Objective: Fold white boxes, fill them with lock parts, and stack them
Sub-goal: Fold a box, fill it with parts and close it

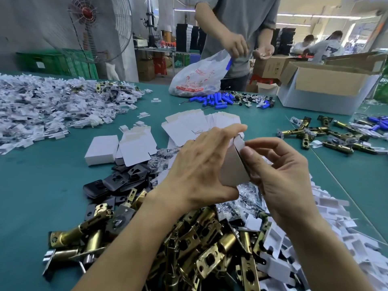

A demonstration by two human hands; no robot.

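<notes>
Both forearms reached forward over the bench (pixel 42 185), holding the white box (pixel 234 171) in the air above the heap of brass latches (pixel 199 244). The left hand (pixel 199 164) showed its back, its grip closed on the box, thumb beneath and fingers stretched over the top. The right hand (pixel 281 175) pinched the box's upper flap in its grip, thumb on the edge, fingers curled behind.

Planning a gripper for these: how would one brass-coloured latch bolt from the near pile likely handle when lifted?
The latch bolt looks metal, so probably rigid and heavy for its size. Its round barrel might roll, though the flat faceplate should check that.
</notes>
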